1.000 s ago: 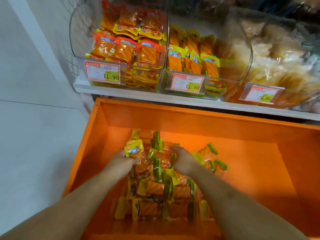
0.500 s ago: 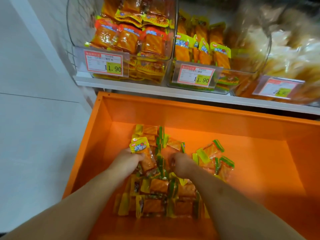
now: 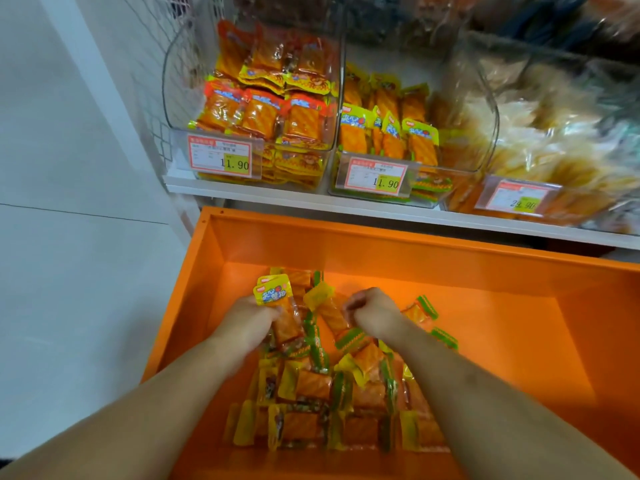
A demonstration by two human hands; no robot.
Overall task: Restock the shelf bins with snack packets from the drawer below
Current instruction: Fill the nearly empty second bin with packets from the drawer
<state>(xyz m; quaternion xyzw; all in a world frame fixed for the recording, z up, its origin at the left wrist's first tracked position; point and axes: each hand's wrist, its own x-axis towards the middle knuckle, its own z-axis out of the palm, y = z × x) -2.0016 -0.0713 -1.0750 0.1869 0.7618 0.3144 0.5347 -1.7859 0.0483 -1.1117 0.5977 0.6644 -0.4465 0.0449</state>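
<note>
Head view
Left hand (image 3: pixel 247 322): grips a yellow-topped orange plastic snack packet (image 3: pixel 277 299).
Right hand (image 3: pixel 372 311): fingers curled; held item unclear.
Loose packets (image 3: pixel 311 389): in the open orange metal drawer (image 3: pixel 502 323).
Price tags: left clear plastic bin (image 3: pixel 180 98) 11.90, middle clear bin (image 3: pixel 460 181) 11.90.

The price tag (image 3: pixel 219 159) clipped to the front of the left clear bin (image 3: pixel 180 98) reads "11.90" in dark digits, the last of them on a yellow patch; the small print above it is too fine to read. The tag (image 3: pixel 376 176) on the middle bin (image 3: pixel 485 161) also reads "11.90". The third tag (image 3: pixel 518 199), on the right bin (image 3: pixel 588 216), is blurred and seems to read "29.90", though the second digit is unsure. The yellow-topped packet (image 3: pixel 273 293) held in the left hand (image 3: pixel 247 323) bears blue Chinese characters, too smeared to make out.
</note>
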